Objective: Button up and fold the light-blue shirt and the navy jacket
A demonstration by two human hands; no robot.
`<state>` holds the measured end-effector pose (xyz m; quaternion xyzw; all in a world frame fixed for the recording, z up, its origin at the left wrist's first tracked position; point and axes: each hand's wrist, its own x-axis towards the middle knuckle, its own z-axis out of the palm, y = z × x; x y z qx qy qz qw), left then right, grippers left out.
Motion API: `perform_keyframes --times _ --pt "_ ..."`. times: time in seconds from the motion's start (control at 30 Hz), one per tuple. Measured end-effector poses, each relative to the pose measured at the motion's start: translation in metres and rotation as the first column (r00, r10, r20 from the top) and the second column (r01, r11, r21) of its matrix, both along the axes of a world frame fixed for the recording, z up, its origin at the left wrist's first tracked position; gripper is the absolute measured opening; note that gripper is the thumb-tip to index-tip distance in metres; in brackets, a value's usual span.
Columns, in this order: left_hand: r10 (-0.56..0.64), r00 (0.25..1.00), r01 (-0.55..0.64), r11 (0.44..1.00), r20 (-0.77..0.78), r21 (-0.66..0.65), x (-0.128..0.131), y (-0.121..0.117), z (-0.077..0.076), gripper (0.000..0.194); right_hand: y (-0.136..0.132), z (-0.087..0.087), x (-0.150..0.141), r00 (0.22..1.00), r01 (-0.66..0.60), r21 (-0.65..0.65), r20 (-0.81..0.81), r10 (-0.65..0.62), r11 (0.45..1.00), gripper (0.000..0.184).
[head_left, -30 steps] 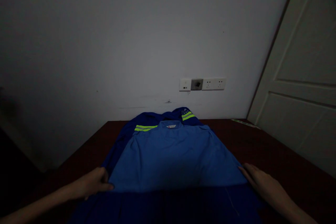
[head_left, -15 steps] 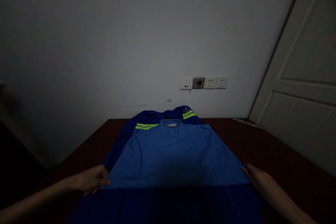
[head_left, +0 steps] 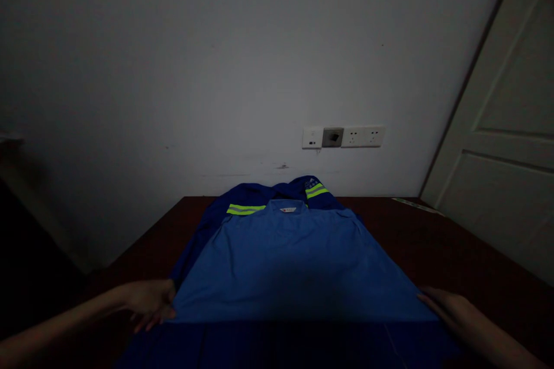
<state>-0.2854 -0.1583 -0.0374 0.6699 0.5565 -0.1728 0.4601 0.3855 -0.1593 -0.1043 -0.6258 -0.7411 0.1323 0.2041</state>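
The blue jacket (head_left: 298,253) lies spread on the dark red table (head_left: 428,236), with dark-blue striped fabric (head_left: 246,209) beyond its collar; the left hand (head_left: 152,302) pinches the jacket's left edge; the right hand (head_left: 452,308) is at its right edge, grip not determinable. Beyond the jacket, the wall (head_left: 216,81) carries a socket panel (head_left: 362,137); a door (head_left: 511,138) stands to the jacket's right.

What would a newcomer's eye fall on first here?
Probably the yellow-green stripes on the dark blue cloth, at the far end near the wall. Then the broad light blue panel nearer, with the left hand pinching its near left corner and the right hand at its near right. Higher up, right of center, the sockets stand out.
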Motion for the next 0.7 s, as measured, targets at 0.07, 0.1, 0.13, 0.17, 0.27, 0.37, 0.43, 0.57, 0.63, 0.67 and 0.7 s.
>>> perform_keyframes --times 0.07,0.1,0.13,0.17,0.27,0.37,0.43,0.57,0.63,0.67,0.7 --pt "0.022 0.998 -0.026 0.998 -0.053 -0.062 0.002 0.011 0.015 0.035 0.009 0.005 0.004 0.998 0.021 0.01 0.064 -0.021 1.0 0.047" --pt "0.05 0.996 -0.052 0.998 -0.075 -0.029 0.005 0.017 0.023 0.039 0.015 0.01 0.003 0.994 0.038 0.043 0.105 -0.042 0.998 0.048" --pt "0.087 0.991 -0.08 0.994 -0.097 0.078 0.01 0.024 0.03 0.044 0.022 0.015 -0.002 0.987 0.051 0.093 0.147 -0.064 0.994 0.05" --pt "0.136 0.983 -0.105 0.967 -0.122 0.234 0.018 0.032 0.036 0.047 0.029 0.02 -0.01 0.978 0.055 0.16 0.188 -0.085 0.986 0.052" --pt "0.19 0.976 -0.052 0.68 -0.107 0.732 0.058 0.052 0.039 0.04 0.05 0.034 -0.063 0.961 -0.063 0.325 0.276 -0.031 0.944 0.049" --pt "-0.075 0.984 0.176 0.438 -0.159 0.882 0.114 0.065 0.02 0.038 0.065 0.034 -0.139 0.926 -0.293 0.401 0.346 0.152 0.868 0.045" --pt "-0.215 0.953 0.283 0.392 -0.211 0.875 0.147 0.072 0.0 0.046 0.074 0.028 -0.183 0.877 -0.433 0.392 0.393 0.278 0.812 0.046" --pt "-0.255 0.941 0.317 0.43 -0.224 0.845 0.169 0.092 -0.035 0.056 0.098 0.014 -0.217 0.834 -0.504 0.362 0.439 0.334 0.784 0.05" --pt "-0.201 0.953 0.298 0.468 -0.228 0.832 0.155 0.106 -0.045 0.057 0.113 0.008 -0.205 0.853 -0.45 0.349 0.441 0.279 0.822 0.051" --pt "-0.16 0.96 0.281 0.492 -0.232 0.824 0.145 0.112 -0.048 0.056 0.12 0.005 -0.195 0.867 -0.407 0.343 0.437 0.241 0.846 0.052" --pt "-0.117 0.966 0.257 0.51 -0.23 0.821 0.132 0.118 -0.05 0.055 0.126 0.002 -0.183 0.883 -0.359 0.34 0.426 0.197 0.87 0.052"
